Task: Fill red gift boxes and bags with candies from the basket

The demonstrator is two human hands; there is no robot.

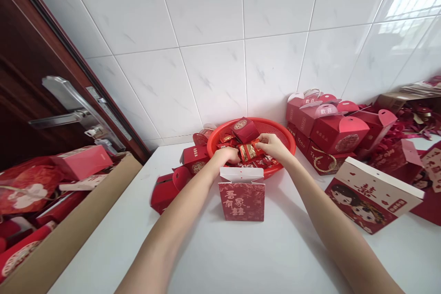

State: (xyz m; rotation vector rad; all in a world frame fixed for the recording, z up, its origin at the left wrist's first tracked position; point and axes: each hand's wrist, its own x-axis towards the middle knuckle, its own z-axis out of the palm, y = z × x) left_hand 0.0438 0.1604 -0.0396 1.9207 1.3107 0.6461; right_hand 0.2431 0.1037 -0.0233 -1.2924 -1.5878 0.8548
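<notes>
A red plastic basket (292, 140) holds several small wrapped sweets and a small dark red box (243, 129). My right hand (274, 147) reaches in from the right, its thumb and fingers pinching the end of a red-and-gold wrapped packet (248, 151). On the basket's left side, my left hand (229, 155) is down among the sweets with its fingers curled; their tips, and anything in them, are hidden. Between my forearms stands an upright red gift box (241, 202) with white Chinese characters and its pale top flaps raised.
Red gift boxes (330, 128) are stacked right of the basket, near a cream-and-red box (372, 197) with cartoon figures. More red boxes (170, 188) stand left of it. A cardboard carton (76, 225) of red packaging sits beside the table, below a door handle (62, 119). White tiles back the table.
</notes>
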